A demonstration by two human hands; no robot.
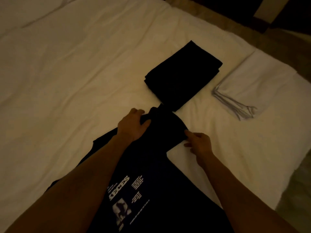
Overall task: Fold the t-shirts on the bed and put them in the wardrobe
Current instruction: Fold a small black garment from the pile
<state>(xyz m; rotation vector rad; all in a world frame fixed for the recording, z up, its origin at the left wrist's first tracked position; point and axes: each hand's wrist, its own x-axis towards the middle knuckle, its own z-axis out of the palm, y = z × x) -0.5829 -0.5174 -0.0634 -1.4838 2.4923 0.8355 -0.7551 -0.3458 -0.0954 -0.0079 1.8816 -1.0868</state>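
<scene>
The left hand [133, 124] grips a bunched fold of black cloth at the far end of the unfolded t-shirt [151, 165], its thumb on the near side of the fabric and its fingers curled over the top of it. The right hand [199, 143] is at the right edge of the same garment, where the cloth narrows; its thumb and forefinger meet the edge of the fabric, and the other fingers rest loosely bent on the sheet. Whether it truly pinches the cloth or only touches it is hard to tell in the dim light. Both bare forearms reach in from the bottom of the view, the left one lying over the shirt.

The unfolded t-shirt is black and lies spread on the bed [67, 73], running from the bottom of the view up toward the middle. It bears a white print [125, 199] near the lower centre, with block letters, small lines of text and a little picture.

Just beyond the left hand, almost touching the far tip of the shirt, sits a folded black t-shirt [182, 76], a neat rectangle set at an angle on the white sheet. To its right, near the edge of the bed, lies a folded white t-shirt [257, 83], its layered edges turned toward the viewer.

The bed is covered with a creased white sheet. Past its right edge the floor [301, 190] shows, and some dark furniture [269, 15] stands at the top right.
</scene>
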